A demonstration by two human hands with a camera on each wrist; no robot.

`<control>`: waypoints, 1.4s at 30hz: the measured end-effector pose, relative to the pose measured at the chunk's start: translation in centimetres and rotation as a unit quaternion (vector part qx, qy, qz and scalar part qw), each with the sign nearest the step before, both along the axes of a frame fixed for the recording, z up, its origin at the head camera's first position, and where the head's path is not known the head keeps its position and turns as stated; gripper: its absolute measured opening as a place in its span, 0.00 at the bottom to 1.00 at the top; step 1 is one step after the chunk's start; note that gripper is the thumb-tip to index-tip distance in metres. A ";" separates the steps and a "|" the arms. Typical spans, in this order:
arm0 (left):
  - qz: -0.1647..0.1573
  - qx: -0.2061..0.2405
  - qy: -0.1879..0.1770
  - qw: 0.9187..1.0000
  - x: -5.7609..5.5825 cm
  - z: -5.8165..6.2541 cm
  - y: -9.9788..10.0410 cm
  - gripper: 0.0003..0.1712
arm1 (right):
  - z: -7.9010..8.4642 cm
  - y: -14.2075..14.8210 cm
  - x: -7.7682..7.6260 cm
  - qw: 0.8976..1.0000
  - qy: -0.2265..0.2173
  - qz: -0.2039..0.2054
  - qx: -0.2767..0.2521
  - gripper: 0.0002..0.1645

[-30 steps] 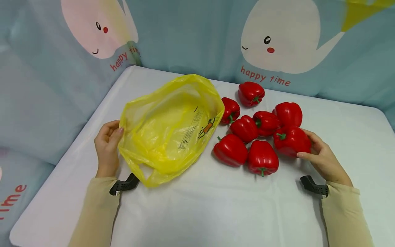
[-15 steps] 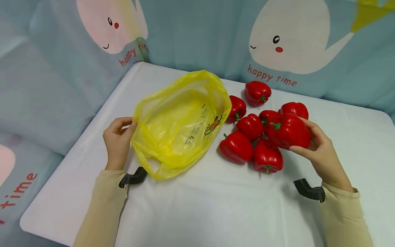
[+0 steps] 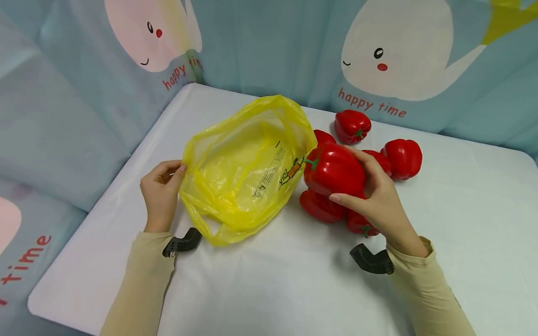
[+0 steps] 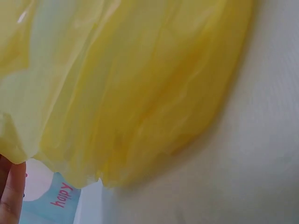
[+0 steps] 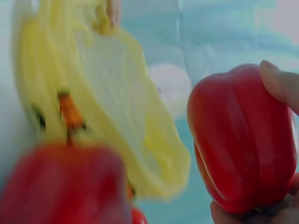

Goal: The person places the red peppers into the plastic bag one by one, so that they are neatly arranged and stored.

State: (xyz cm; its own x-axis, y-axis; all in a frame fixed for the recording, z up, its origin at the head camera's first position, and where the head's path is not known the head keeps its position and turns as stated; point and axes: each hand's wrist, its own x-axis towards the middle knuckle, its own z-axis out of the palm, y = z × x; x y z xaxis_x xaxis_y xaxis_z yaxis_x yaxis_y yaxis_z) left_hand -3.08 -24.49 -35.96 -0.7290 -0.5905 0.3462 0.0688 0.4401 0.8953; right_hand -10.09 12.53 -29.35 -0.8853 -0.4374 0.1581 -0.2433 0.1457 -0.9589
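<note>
A yellow plastic bag (image 3: 235,172) lies with its mouth spread wide on the table, printed with black text and a small orange figure. My left hand (image 3: 163,193) pinches the left side of its rim between thumb and fingers. In my right hand (image 3: 380,200) is a red bell pepper (image 3: 334,169) with a green stem, held up near the bag's right edge. The right wrist view shows this bell pepper (image 5: 243,140) between thumb and fingers, beside the bag's opening. Other peppers are partly hidden beneath the held one.
Several more red bell peppers lie right of the bag, among them one at the back (image 3: 352,126) and one farther right (image 3: 402,158). The white tabletop (image 3: 286,284) ends at the back against a blue curtain (image 3: 269,51) with whale prints.
My right hand has lifted the bell pepper off the group and carried it left toward the bag. The left hand keeps its pinch on the rim. The head view has shifted slightly.
</note>
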 end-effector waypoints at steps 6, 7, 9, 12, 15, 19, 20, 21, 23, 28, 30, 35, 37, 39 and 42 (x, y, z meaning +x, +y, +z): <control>-0.011 0.012 0.015 1.000 -0.1 0.2 0.0 0.08 | 0.0 -4.1 0.2 0.998 -0.044 0.035 -0.018 0.44; -0.012 0.013 0.015 1.000 -0.1 0.2 0.1 0.08 | -0.1 -4.7 0.2 0.997 -0.054 0.040 -0.027 0.44; -0.015 0.016 0.017 1.000 -0.2 0.2 0.1 0.08 | -0.4 -5.9 0.2 0.996 -0.067 0.049 -0.039 0.44; -0.017 0.019 0.018 1.000 -0.2 0.2 0.1 0.08 | -0.9 -7.7 0.3 0.993 -0.086 0.066 -0.046 0.43; -0.016 0.026 0.019 0.999 -0.1 0.2 0.1 0.08 | -1.4 -9.4 0.3 0.990 -0.101 0.085 -0.047 0.42; -0.026 0.033 0.022 0.999 -0.1 0.0 0.0 0.08 | -1.7 -11.5 0.0 0.987 -0.118 0.097 -0.041 0.41; -0.029 0.034 0.022 0.999 -0.1 0.0 0.0 0.08 | -1.8 -11.9 -0.1 0.987 -0.119 0.097 -0.037 0.42; -0.032 0.034 0.022 0.999 -0.1 -0.1 0.0 0.09 | -1.9 -12.3 -0.2 0.987 -0.122 0.097 -0.033 0.42; -0.034 0.033 0.020 0.999 -0.1 -0.2 0.0 0.09 | -2.2 -12.8 -0.4 0.987 -0.125 0.097 -0.026 0.42; -0.038 0.032 0.014 0.999 -0.1 -0.3 0.0 0.08 | -3.3 -13.8 -0.8 0.987 -0.125 0.096 0.011 0.42; -0.041 0.033 0.013 0.999 -0.1 -0.3 0.1 0.07 | -3.8 -14.2 -1.0 0.987 -0.123 0.097 0.036 0.43; -0.051 0.040 0.009 0.998 -0.3 -0.1 0.1 0.06 | -4.3 -15.3 -1.6 0.984 -0.123 0.108 0.075 0.43; -0.054 0.043 0.010 0.998 -0.3 -0.1 0.1 0.06 | -4.3 -15.9 -1.7 0.983 -0.122 0.112 0.076 0.42; -0.055 0.043 0.010 0.997 -0.4 -0.1 0.1 0.06 | -4.4 -16.5 -1.9 0.984 -0.117 0.109 0.084 0.43; -0.060 0.048 0.014 0.997 -0.4 -0.3 0.0 0.05 | -4.9 -17.3 -2.0 0.983 -0.118 0.110 0.091 0.45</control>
